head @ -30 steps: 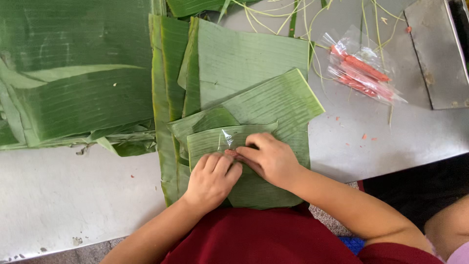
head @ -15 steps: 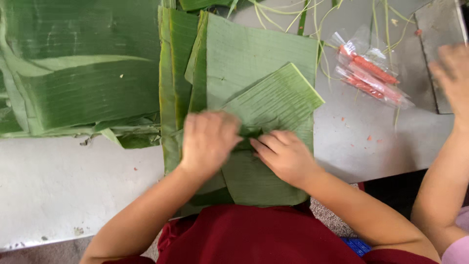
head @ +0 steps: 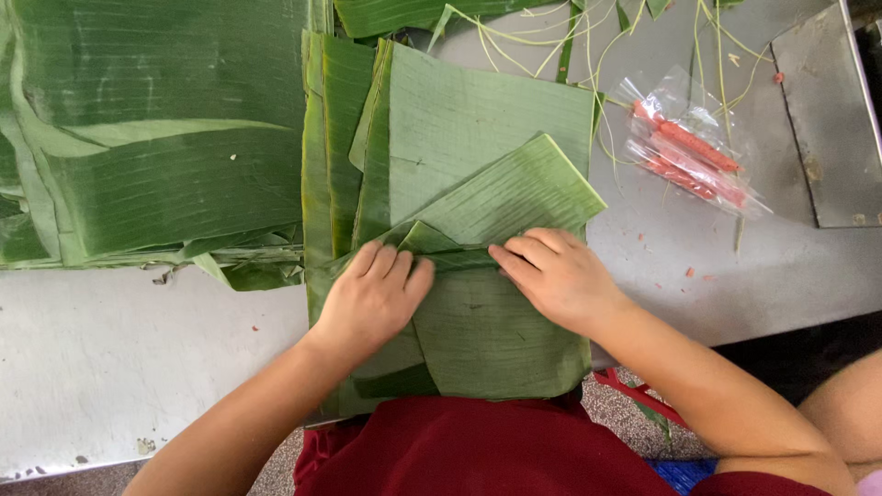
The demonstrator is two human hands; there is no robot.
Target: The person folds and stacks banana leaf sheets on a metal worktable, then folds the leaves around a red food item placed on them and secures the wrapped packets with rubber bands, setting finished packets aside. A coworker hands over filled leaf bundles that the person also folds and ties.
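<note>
A stack of cut banana leaf sheets (head: 478, 119) lies on the grey table (head: 138, 367) in front of me. On top, a smaller banana leaf piece (head: 514, 197) is folded over at an angle. My left hand (head: 372, 298) presses flat on the fold's left side, fingers together. My right hand (head: 560, 276) presses the fold's right side, fingertips pointing left along the crease. Both hands rest on the leaf; whatever sits inside the fold is hidden.
A large pile of whole banana leaves (head: 147, 138) covers the table's left. A clear plastic bag of red sticks (head: 689, 156) lies at the right, near a metal tray (head: 841, 119). Thin green leaf strips (head: 570, 55) trail at the top. Another person's arm (head: 845, 404) shows at lower right.
Both hands slid up the leaf and spread apart along the fold. The other person's hand that reached toward the tray at upper right has left that spot.
</note>
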